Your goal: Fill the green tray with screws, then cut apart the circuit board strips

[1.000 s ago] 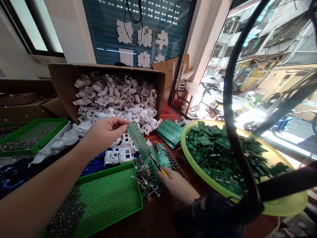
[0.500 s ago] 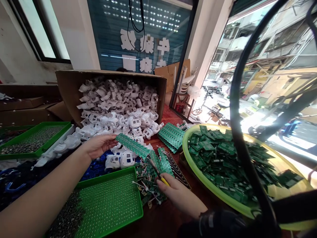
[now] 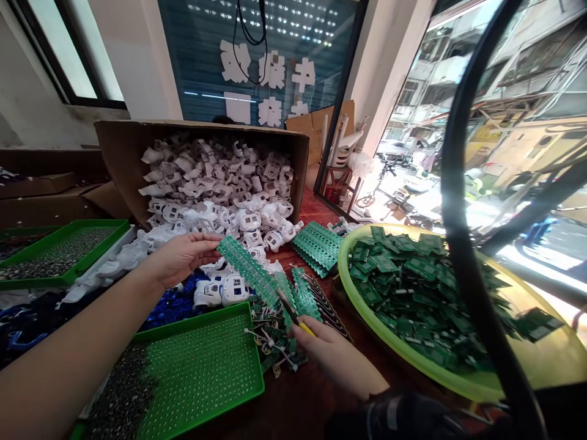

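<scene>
My left hand [image 3: 186, 256] pinches the upper left end of a green circuit board strip [image 3: 247, 266], which slants down to the right. In my right hand [image 3: 323, 348] is a thin yellow-handled tool [image 3: 306, 329] with a dark metal shaft; its exact kind is unclear. The tool's tip is by the strip's lower end, and I cannot tell whether they touch. Below the strip lie small boards with wires [image 3: 277, 342] in a loose heap. Another green board strip [image 3: 305, 293] rests just beyond my right hand.
A cardboard box [image 3: 300, 165] on its side spills white plastic shells [image 3: 215, 177]. Stacked board strips [image 3: 316, 247] lie behind. On the right stands a yellow basin [image 3: 343, 281] of green boards. A green tray [image 3: 206, 360] with small metal parts sits in front, near blue parts [image 3: 172, 308].
The view has shifted slightly. My left hand has risen a little with the strip's held end, so the strip slopes more steeply. The yellow-handled tool stays near its lower end.
</scene>
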The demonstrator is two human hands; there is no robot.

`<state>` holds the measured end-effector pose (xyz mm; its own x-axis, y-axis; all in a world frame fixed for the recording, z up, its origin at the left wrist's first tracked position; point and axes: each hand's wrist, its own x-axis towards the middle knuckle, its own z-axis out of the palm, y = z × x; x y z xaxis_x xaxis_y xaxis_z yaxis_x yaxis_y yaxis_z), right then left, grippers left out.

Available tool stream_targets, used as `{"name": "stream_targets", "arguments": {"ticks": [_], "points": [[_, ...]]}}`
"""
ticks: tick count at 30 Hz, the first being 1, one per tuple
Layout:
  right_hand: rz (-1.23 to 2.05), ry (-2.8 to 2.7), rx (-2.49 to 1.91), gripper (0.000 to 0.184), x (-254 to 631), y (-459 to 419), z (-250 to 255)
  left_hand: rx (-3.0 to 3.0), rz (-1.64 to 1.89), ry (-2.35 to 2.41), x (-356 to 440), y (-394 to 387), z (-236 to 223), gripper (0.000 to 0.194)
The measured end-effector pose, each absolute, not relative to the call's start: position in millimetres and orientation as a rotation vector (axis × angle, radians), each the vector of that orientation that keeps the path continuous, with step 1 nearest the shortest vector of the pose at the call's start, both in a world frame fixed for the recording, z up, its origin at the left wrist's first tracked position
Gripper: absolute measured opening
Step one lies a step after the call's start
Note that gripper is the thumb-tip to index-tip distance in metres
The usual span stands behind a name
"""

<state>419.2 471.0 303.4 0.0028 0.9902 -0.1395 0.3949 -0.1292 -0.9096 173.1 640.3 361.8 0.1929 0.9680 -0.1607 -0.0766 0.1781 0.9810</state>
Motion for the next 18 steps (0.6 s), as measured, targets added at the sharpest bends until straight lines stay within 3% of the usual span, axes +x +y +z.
{"name": "stream_targets", "arguments": {"ticks": [11, 18], "points": [[1.292, -1.305, -1.313, 0.049, 407.9, 471.1, 291.3, 0.842, 0.878, 0.975, 179.2, 641.5, 332.6, 0.014], [1.044, -1.481, -1.489, 0.042, 412.6, 474.5, 288.6, 0.963, 0.932, 1.022, 168.9, 644.4, 341.2, 0.016]]}}
